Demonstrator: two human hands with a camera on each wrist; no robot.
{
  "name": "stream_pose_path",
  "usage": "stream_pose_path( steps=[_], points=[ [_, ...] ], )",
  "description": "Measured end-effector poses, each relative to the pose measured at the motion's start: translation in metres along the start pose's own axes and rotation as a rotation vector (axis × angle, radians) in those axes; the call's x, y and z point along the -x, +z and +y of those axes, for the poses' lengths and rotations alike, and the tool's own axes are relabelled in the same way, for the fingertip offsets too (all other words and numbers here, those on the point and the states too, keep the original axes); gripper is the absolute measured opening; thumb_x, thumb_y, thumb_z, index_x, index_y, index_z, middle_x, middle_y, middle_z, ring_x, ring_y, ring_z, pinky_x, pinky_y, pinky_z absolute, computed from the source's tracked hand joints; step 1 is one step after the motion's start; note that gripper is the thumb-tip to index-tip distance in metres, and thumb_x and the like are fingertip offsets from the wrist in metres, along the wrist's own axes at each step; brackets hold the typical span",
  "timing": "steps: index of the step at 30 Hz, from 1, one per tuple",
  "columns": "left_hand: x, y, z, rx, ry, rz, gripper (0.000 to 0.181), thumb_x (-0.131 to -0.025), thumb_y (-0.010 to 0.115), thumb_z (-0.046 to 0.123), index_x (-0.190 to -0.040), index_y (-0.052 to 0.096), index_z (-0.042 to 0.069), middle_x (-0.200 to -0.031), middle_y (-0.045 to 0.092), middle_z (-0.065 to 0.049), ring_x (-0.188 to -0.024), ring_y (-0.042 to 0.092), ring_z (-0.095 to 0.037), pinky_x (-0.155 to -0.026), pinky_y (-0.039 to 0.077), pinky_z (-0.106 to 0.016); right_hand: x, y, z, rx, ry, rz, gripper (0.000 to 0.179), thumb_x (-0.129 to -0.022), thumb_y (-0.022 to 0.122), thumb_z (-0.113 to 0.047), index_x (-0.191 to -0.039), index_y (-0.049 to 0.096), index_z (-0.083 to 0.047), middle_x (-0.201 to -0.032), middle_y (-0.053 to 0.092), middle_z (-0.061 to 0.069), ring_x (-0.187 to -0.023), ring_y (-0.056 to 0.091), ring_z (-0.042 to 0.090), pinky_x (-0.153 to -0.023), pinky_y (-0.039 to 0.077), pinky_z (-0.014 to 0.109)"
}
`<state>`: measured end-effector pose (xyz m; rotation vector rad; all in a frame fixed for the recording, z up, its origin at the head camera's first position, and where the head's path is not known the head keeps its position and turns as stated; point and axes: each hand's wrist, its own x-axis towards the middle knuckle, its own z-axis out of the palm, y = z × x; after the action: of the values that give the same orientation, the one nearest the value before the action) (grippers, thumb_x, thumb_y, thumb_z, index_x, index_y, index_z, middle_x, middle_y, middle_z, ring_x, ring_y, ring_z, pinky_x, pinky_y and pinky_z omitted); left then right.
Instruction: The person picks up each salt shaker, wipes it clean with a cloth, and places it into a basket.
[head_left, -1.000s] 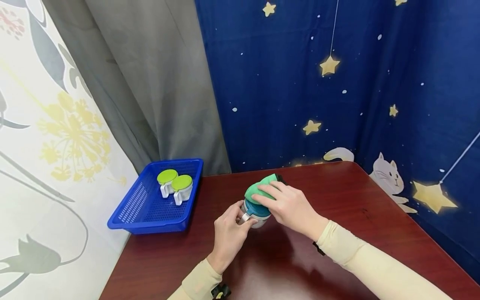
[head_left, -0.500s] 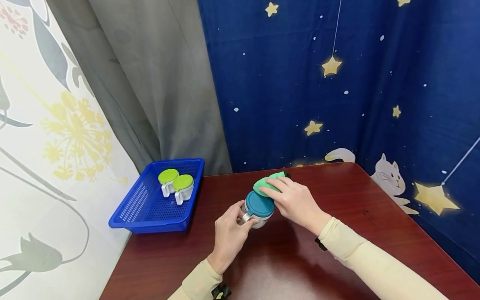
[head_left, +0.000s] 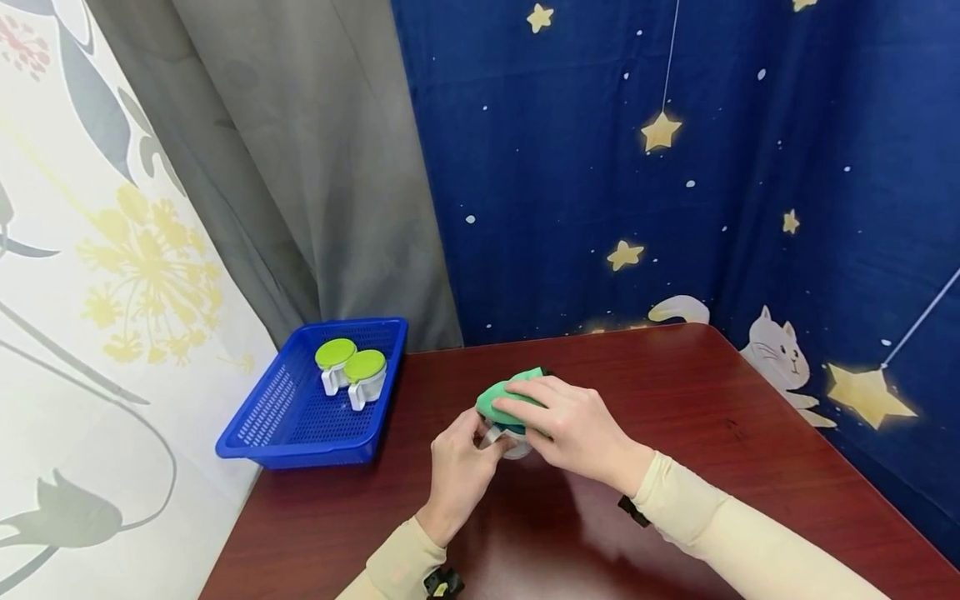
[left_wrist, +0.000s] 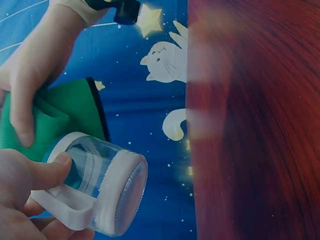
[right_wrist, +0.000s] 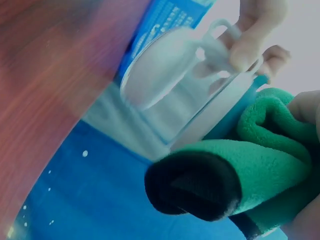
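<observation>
My left hand [head_left: 461, 467] grips the white handle of a clear jar [left_wrist: 102, 170] with a blue-teal lid, holding it tilted above the table. In the right wrist view the jar [right_wrist: 165, 95] shows its base and its lid's teal edge. My right hand [head_left: 573, 425] holds a folded green cloth [head_left: 502, 404] with black edging, its fingers bent over it. The cloth lies on the lid and hides most of it in the head view. From the right wrist, the bunched cloth [right_wrist: 270, 165] shows against the lid side.
A blue plastic basket [head_left: 300, 454] stands at the table's left. Inside are two jars with lime-green lids [head_left: 365, 365] and white handles. The dark red table [head_left: 675, 400] reaches back to grey and starry blue curtains [head_left: 562, 167].
My right hand and the cloth first shifted toward the lid's far right edge, baring the lid, then came back left and nearer over it. My left hand keeps the jar in nearly the same place.
</observation>
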<state>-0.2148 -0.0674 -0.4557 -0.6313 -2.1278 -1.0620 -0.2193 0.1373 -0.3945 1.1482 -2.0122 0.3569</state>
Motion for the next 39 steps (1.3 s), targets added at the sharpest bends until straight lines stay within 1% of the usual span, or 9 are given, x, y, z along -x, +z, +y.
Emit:
stream_pose_path(
  steps=[6,15,18,21,24,29,31,35,39],
  points=[
    [0.000,-0.001,-0.001,0.014,-0.002,0.018,0.033,-0.076,0.089,0.035,-0.088,0.061,0.020,-0.074,0.055,0.010,-0.062,0.050,-0.002,-0.054,0.044,-0.021,-0.002,-0.001,-0.007,0.014,-0.016,0.009,0.052,-0.081,0.073,-0.012,-0.131,0.068,-0.024,-0.130,0.064,0.001,-0.116,0.060,0.018,-0.077,0.059,0.038],
    [0.000,0.000,0.000,0.002,-0.004,0.023,0.038,-0.076,0.090,0.028,-0.079,0.055,0.017,-0.080,0.058,0.009,-0.065,0.054,-0.002,-0.055,0.047,-0.020,0.001,0.000,0.000,0.110,-0.033,-0.001,0.050,-0.082,0.073,-0.013,-0.130,0.068,-0.022,-0.129,0.064,0.004,-0.114,0.062,0.024,-0.080,0.059,0.042],
    [0.000,0.000,0.001,0.002,-0.010,0.012,0.035,-0.074,0.092,0.024,-0.093,0.065,0.013,-0.084,0.061,0.009,-0.073,0.061,-0.003,-0.059,0.051,-0.019,0.005,0.000,0.008,0.129,-0.001,-0.021,0.051,-0.083,0.072,-0.013,-0.133,0.066,-0.023,-0.131,0.063,0.005,-0.115,0.061,0.024,-0.081,0.059,0.043],
    [-0.001,-0.002,0.001,0.008,-0.003,0.010,0.049,-0.071,0.094,0.023,-0.111,0.069,0.008,-0.082,0.060,0.008,-0.079,0.065,-0.006,-0.061,0.054,-0.019,0.009,0.000,0.015,0.140,0.040,-0.033,0.052,-0.084,0.074,-0.014,-0.134,0.065,-0.023,-0.133,0.062,0.006,-0.116,0.061,0.025,-0.081,0.059,0.043],
    [-0.001,-0.003,0.000,0.013,0.003,0.010,0.057,-0.070,0.094,0.023,-0.117,0.068,0.005,-0.080,0.059,0.008,-0.079,0.066,-0.007,-0.061,0.055,-0.019,0.012,0.000,0.021,0.143,0.069,-0.038,0.053,-0.084,0.074,-0.014,-0.136,0.064,-0.023,-0.133,0.062,0.007,-0.115,0.061,0.026,-0.080,0.059,0.043],
    [-0.003,-0.006,-0.001,0.029,-0.015,0.022,0.055,-0.071,0.093,0.024,-0.116,0.069,0.004,-0.084,0.062,0.006,-0.081,0.066,-0.008,-0.062,0.056,-0.021,0.017,-0.002,0.023,0.128,0.088,-0.037,0.053,-0.085,0.072,-0.012,-0.137,0.063,-0.022,-0.134,0.062,0.008,-0.116,0.061,0.027,-0.079,0.059,0.043],
    [-0.004,-0.008,-0.002,0.042,-0.040,0.032,0.050,-0.072,0.093,0.024,-0.111,0.070,0.005,-0.089,0.065,0.005,-0.083,0.067,-0.008,-0.063,0.056,-0.022,0.017,-0.002,0.021,0.120,0.083,-0.029,0.053,-0.085,0.071,-0.011,-0.137,0.064,-0.022,-0.133,0.062,0.008,-0.115,0.061,0.027,-0.078,0.059,0.043],
    [-0.009,-0.013,-0.004,0.078,-0.108,0.043,0.047,-0.073,0.092,0.025,-0.111,0.071,0.007,-0.086,0.064,0.007,-0.078,0.065,-0.007,-0.065,0.057,-0.023,0.017,-0.003,0.017,0.105,0.056,-0.004,0.053,-0.084,0.070,-0.010,-0.136,0.064,-0.021,-0.132,0.062,0.009,-0.116,0.061,0.027,-0.079,0.059,0.044],
    [-0.014,-0.015,-0.004,0.104,-0.163,0.051,0.034,-0.074,0.092,0.025,-0.096,0.071,0.011,-0.093,0.069,0.006,-0.076,0.063,-0.007,-0.065,0.057,-0.025,0.015,-0.004,0.012,0.088,0.017,0.021,0.054,-0.083,0.071,-0.010,-0.135,0.065,-0.021,-0.132,0.062,0.009,-0.116,0.061,0.026,-0.083,0.058,0.045]
  ],
)
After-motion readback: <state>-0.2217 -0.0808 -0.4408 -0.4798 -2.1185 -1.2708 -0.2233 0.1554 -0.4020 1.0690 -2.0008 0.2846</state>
